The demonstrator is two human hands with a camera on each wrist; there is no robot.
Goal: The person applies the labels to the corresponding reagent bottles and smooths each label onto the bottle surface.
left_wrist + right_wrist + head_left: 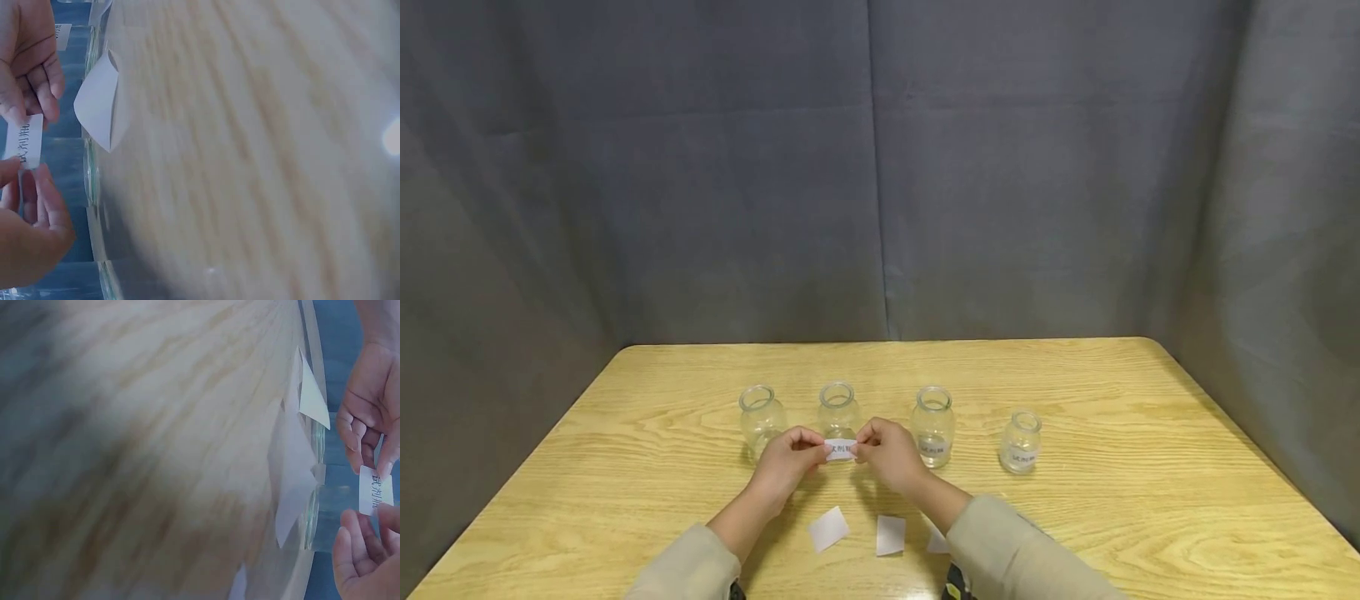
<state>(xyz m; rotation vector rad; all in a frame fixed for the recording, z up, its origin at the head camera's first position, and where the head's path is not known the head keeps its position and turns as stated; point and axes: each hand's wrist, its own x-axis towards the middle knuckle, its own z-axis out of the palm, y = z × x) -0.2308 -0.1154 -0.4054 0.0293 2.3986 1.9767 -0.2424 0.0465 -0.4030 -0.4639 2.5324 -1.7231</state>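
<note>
A small white label (840, 450) printed with dark characters is stretched between both hands. My left hand (784, 468) pinches its left end between thumb and fingers, and my right hand (891, 457) pinches the right end. Just behind it stands a clear glass jar (838, 414) without a lid, its lower part partly hidden by the label and fingers. The left wrist view also shows the label (25, 140) with a hand at either end. In the right wrist view the label (375, 491) spans the fingertips of both hands.
Another glass jar (760, 415) stands to the left, partly behind the left hand. To the right are a jar (934, 417) and a smaller jar (1022, 437), both labelled. White paper pieces (829, 529) (891, 535) lie nearer me; another paper piece (937, 542) is partly under the right forearm.
</note>
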